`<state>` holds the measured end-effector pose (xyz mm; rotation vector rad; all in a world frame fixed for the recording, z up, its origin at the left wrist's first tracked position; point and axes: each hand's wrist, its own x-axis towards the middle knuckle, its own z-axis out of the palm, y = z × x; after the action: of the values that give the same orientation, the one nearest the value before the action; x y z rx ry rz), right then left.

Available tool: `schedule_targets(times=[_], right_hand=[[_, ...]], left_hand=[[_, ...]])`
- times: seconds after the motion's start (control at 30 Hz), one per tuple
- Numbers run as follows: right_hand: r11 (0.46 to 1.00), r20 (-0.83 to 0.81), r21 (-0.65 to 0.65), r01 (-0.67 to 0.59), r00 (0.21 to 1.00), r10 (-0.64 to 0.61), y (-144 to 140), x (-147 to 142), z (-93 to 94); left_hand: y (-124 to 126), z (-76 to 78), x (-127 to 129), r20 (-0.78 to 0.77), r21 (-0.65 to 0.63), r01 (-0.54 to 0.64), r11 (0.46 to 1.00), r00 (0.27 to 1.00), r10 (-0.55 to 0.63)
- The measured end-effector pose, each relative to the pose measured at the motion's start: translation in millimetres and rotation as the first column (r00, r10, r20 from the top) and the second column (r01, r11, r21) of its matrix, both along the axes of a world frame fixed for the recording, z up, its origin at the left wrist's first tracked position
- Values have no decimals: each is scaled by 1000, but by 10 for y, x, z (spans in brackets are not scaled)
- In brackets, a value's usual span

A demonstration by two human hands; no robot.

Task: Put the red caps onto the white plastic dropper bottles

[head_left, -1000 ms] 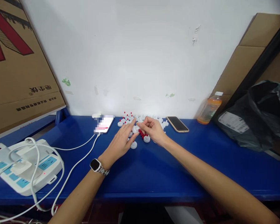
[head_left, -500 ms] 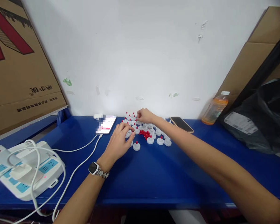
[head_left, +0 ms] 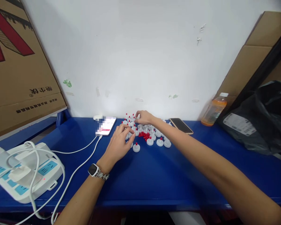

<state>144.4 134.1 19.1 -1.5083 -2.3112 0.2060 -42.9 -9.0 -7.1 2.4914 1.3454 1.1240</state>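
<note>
White round nozzle caps (head_left: 158,133) stand clustered on the blue table, several with small red tips on their spouts. Loose red tips (head_left: 144,136) lie heaped in the middle of them. My left hand (head_left: 118,140) curves over the cluster's left side, thumb and fingers apart around white caps that it partly hides. At the back of the cluster, my right hand (head_left: 144,117) pinches what looks like a white nozzle cap, mostly covered by the fingers. One red-tipped cap (head_left: 136,147) stands in front, nearest to me.
A lit phone (head_left: 107,126) on a white cable lies left, and a dark phone (head_left: 181,125) lies right. A white power strip (head_left: 39,175) with looped cables occupies the left. An orange drink bottle (head_left: 214,111) and black plastic bag (head_left: 255,118) stand right. Cardboard (head_left: 21,72) leans left.
My right hand has shifted slightly left, and its thumb and forefinger show a little more clearly. My left hand stays nearly where it was. The whole view has moved slightly.
</note>
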Motion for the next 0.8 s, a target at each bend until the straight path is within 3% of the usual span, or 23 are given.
schedule_targets(times=[0.13, 0.43, 0.63, 0.8], right_hand=[[995, -61, 15, -97, 993, 98, 12, -50, -23], [992, -84, -17, -128, 988, 126, 23, 27, 4], [991, -68, 66, 112, 992, -108, 135, 122, -8], [989, 15, 48, 139, 990, -139, 236, 115, -100]], left_hand=[[1, -1, -14, 2, -13, -15, 1000, 1000, 15], [9, -17, 0, -5, -20, -2, 1000, 1000, 2], [21, -30, 6, -15, -4, 11, 1000, 1000, -11], [25, -45, 72, -20, 0, 23, 1000, 1000, -23]])
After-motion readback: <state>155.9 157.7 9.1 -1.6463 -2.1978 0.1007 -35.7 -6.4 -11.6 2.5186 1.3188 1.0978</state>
